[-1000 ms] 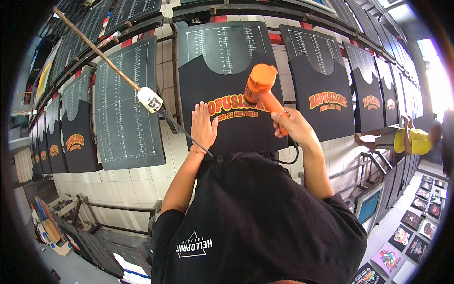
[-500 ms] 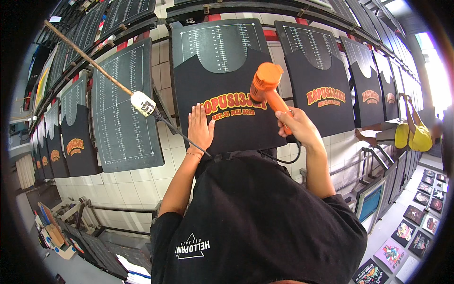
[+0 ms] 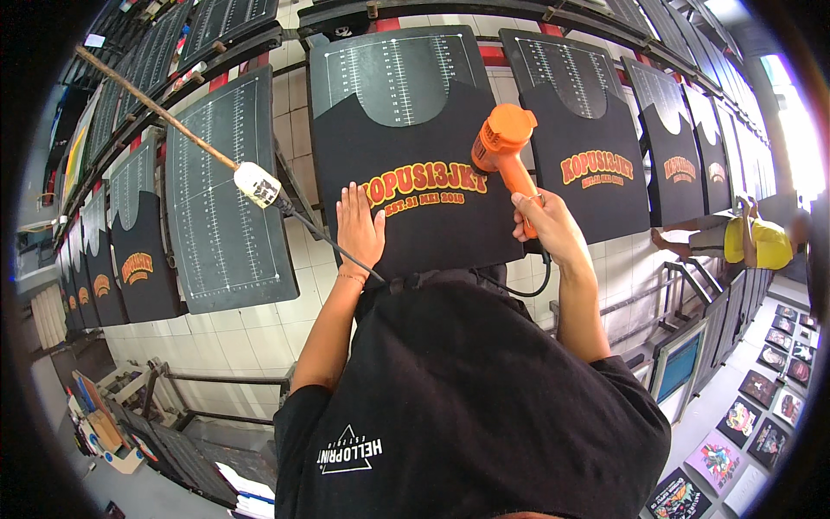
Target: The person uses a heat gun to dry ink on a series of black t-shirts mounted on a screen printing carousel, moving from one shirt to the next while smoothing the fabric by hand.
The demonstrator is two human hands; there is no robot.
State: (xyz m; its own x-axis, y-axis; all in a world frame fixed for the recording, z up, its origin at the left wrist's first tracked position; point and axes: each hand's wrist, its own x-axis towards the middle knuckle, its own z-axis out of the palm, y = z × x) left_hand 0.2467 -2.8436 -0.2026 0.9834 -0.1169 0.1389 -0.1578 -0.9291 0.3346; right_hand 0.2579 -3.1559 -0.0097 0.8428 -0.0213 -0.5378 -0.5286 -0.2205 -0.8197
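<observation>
My right hand [image 3: 551, 227] is wrapped round the handle of an orange hair dryer [image 3: 504, 147]. The dryer hangs over the right end of the red and yellow lettering [image 3: 424, 186] on a black T-shirt [image 3: 424, 238], its nozzle facing the print. That shirt lies stretched over a dark grey printing board [image 3: 333, 65], whose ruled white scales show at the neck opening. Flat on the fabric, at the left end of the lettering, rests my left hand [image 3: 359, 229] with fingers extended. A black cord runs from the dryer's handle down toward my waist.
A wooden stick [image 3: 156, 108] with a white power socket [image 3: 257, 185] slants above a bare board [image 3: 225, 251] at left; its cable passes by my left wrist. More boards with printed black shirts [image 3: 592, 186] stand on both sides. A person in yellow [image 3: 765, 242] is at far right.
The hair dryer has shifted slightly right and upward along the lettering, tilting a little. My left hand stays flat on the shirt. The person at right has lowered their arms.
</observation>
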